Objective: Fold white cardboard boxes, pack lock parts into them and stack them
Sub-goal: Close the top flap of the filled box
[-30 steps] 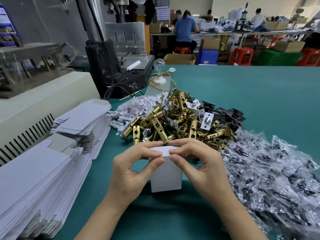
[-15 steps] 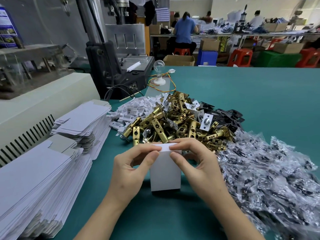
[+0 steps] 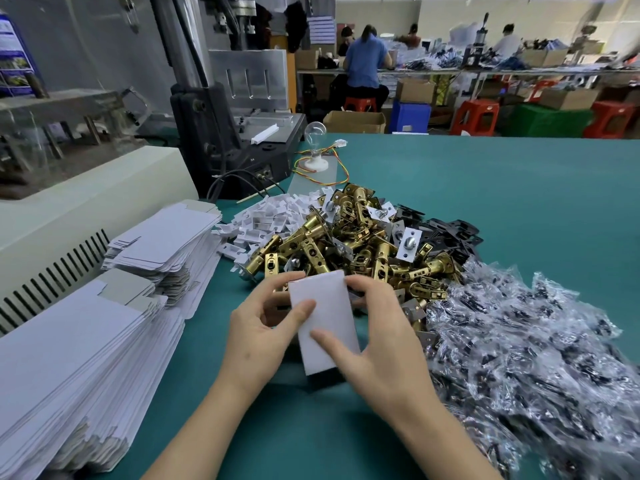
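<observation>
Both hands clasp a folded white cardboard box (image 3: pixel 323 320) at the near middle of the teal table (image 3: pixel 502 188).

The left hand (image 3: pixel 263 337) pinches the box's upper left edge, thumb on its front face. The right hand (image 3: pixel 384 341) curls round its right side, thumb laid across the lower face. The box leans slightly left, just near of the heap of brass latch bolts (image 3: pixel 353 244). Stacks of flat box blanks (image 3: pixel 69 358) lie to the left, and clear bags of small dark parts (image 3: pixel 519 334) to the right.
</observation>
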